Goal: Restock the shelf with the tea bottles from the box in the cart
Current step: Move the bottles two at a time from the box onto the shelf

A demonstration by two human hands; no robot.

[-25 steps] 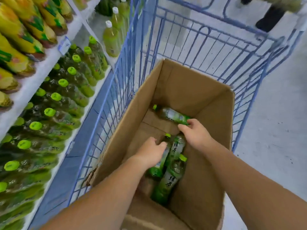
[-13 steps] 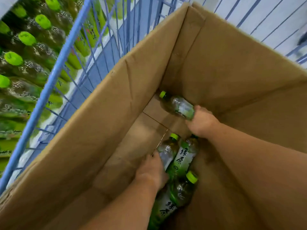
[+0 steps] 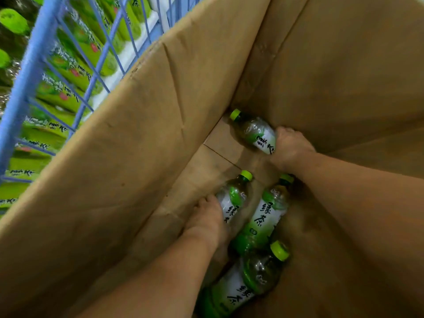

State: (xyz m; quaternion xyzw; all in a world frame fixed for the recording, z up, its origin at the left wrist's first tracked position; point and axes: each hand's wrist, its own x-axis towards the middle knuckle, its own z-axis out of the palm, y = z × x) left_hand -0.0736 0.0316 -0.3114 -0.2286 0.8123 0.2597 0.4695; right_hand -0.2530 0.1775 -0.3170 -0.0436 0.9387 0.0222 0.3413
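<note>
Both my arms reach deep into a tall cardboard box (image 3: 142, 138). Several green tea bottles with lime caps lie on its floor. My right hand (image 3: 290, 149) grips the far bottle (image 3: 254, 130), which lies on its side in the back corner. My left hand (image 3: 208, 220) grips the left bottle (image 3: 234, 197) of the near group around its body. Beside it lies a second bottle (image 3: 268, 214), and a third bottle (image 3: 252, 278) lies nearest me, partly under my left forearm.
The box stands inside a blue wire cart (image 3: 25, 72). Through its bars at the upper left I see shelf rows of green-labelled tea bottles (image 3: 66, 72) with lime caps. High cardboard walls enclose my hands on all sides.
My view has dropped closer into the box. My right hand moved from the near bottles to the far bottle and closed round it. My left hand slid down onto the left bottle.
</note>
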